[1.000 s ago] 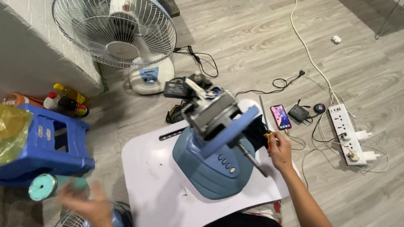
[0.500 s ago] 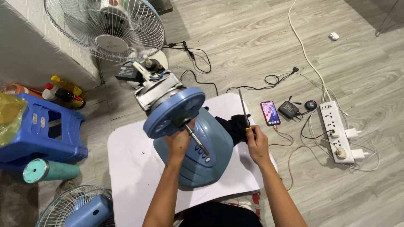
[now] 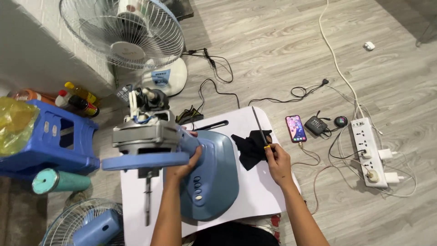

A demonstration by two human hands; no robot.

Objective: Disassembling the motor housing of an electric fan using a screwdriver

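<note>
Fan body (image 3: 207, 175) lying on white table (image 3: 255, 200), motor (image 3: 145, 136) overhanging left. Left hand (image 3: 184, 166) wrapped around neck; right hand (image 3: 275, 157) pinching screwdriver (image 3: 260, 130). Probably top-heavy, rigid, smooth plastic; best gripped at neck, not bare shaft (image 3: 148, 200).

In front of you stands a small white bench (image 3: 255, 200) on the grey wooden floor (image 3: 282, 54). On the bench lie the blue fan base (image 3: 214, 182) and a black cloth (image 3: 249, 148). On the floor beside it you see a phone (image 3: 296, 128), a white power strip (image 3: 368, 150) and a standing fan (image 3: 136, 41).
</note>
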